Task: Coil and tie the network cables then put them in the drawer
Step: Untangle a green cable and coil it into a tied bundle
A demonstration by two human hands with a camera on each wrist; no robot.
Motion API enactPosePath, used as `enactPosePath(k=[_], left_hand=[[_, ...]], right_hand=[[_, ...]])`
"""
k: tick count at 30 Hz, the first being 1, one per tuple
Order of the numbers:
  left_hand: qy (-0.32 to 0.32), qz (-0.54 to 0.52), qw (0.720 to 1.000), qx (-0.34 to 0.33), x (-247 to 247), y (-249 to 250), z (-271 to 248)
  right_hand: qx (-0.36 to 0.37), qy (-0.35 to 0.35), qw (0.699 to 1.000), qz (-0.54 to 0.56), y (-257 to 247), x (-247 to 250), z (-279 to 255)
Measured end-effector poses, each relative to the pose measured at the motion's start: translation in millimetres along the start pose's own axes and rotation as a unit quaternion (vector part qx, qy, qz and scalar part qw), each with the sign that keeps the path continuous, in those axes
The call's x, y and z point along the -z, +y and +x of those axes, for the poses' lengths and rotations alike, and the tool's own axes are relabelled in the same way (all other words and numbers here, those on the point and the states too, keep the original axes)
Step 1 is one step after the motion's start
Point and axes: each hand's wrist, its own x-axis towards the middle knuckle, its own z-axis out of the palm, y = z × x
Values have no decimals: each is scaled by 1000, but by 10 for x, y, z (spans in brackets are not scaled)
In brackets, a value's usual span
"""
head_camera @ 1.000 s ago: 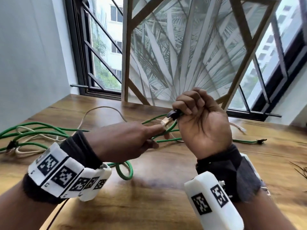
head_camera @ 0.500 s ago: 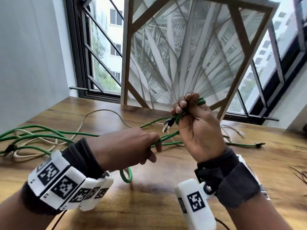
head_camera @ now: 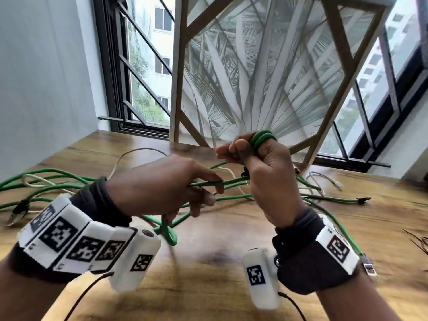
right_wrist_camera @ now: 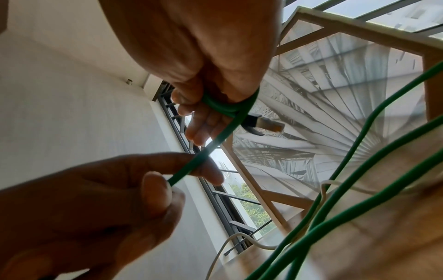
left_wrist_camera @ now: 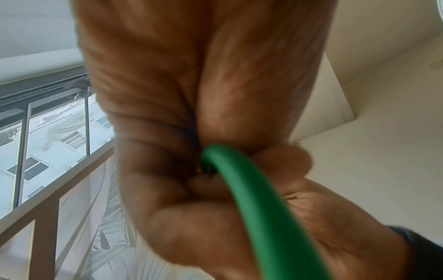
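Green cable runs leftward from 2 turns gripped on the right hand into the left hand's pinch.

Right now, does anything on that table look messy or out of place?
Yes. Green cable and a thin white cable sprawl in loose, crossing loops over the wooden table, tangled together at the left. Only a few turns are wound, round the right hand; the left hand pinches the strand.
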Motion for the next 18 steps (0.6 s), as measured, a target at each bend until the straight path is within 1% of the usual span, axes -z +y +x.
enactPosePath(k=[2, 3, 5, 6, 9, 11, 13, 15, 17, 18], left_hand=[[15, -1, 1000, 13, 40, -9, 0], [37, -7, 999, 14, 74, -16, -12], [105, 5, 994, -6, 152, -38, -39], [139, 17, 990, -27, 189, -33, -70], [218, 13, 974, -66, 227, 10, -127], [286, 35, 954, -80, 194, 15, -99], [355, 61, 928, -99, 150, 7, -72], [414, 109, 896, -117, 132, 10, -78], [456, 158, 866, -133, 123, 18, -81], [470, 166, 855, -144, 117, 26, -82]], right_hand=[[16, 20, 996, -81, 74, 63, 31], [27, 30, 990, -137, 108, 102, 50], [21, 32, 977, -210, 157, 187, 85], [7, 26, 977, -214, 156, 210, 91], [-35, -11, 975, -217, 152, 214, 71], [-62, -54, 974, -213, 158, 173, 38], [-113, -94, 974, -171, 144, 124, 10], [-164, -118, 974, -104, 104, 81, -14], [-202, -142, 968, -47, 49, 17, -48], [-216, -156, 964, -24, 20, -9, -65]])
